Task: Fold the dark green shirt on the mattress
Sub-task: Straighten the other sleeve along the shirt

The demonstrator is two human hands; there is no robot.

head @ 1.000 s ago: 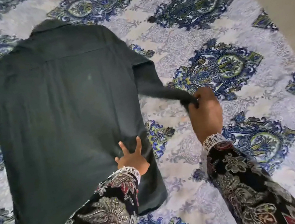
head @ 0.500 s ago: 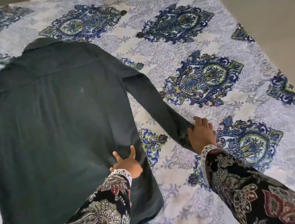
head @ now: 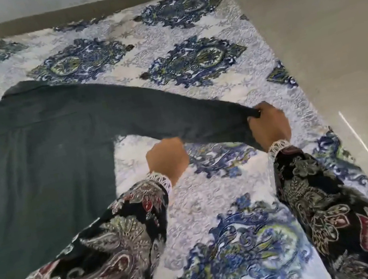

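Dark green shirt [head: 35,165] flat on mattress [head: 212,195], left of both hands. Right hand [head: 269,124] clenched on sleeve cuff; left hand [head: 166,157] grasping sleeve mid-length. Likely soft, light, limp; best held at cuff and shoulder seam.

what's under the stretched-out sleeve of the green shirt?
Under the sleeve lies the patterned bedsheet. The right hand grips the cuff and the left hand holds mid-sleeve. Fingertips beneath the fabric are hidden.
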